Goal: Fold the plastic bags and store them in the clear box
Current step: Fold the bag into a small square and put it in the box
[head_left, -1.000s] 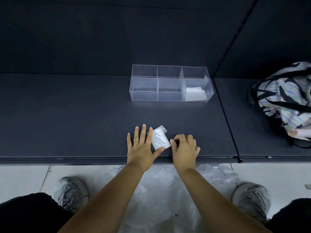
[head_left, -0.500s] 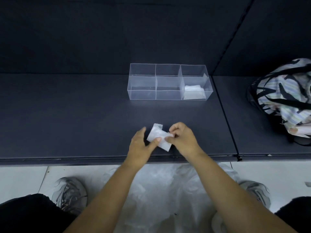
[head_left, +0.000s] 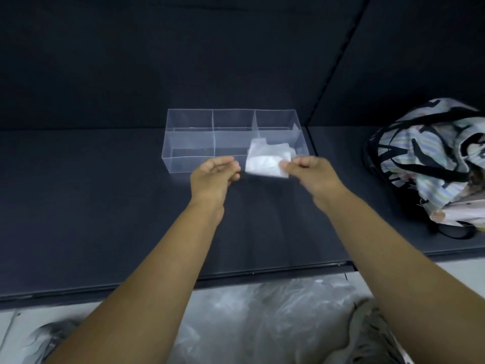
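Note:
My right hand (head_left: 312,174) pinches a small folded white plastic bag (head_left: 262,167) by its right edge and holds it in the air just in front of the clear box (head_left: 189,143). The box has three compartments side by side. A second folded white bag (head_left: 273,148) lies in the right compartment, partly behind the held one. My left hand (head_left: 214,174) hovers just left of the held bag with its fingers curled, and a small gap shows between them.
The box stands on a dark shelf surface (head_left: 105,211) backed by a dark wall. A striped patterned fabric bag (head_left: 425,158) sits on the shelf at the right. Loose clear plastic (head_left: 262,316) is heaped on the floor between two grey shoes (head_left: 372,334).
Both hands have lifted the folded bag off the shelf's front edge and carried it forward to the box. My left hand has let go of it.

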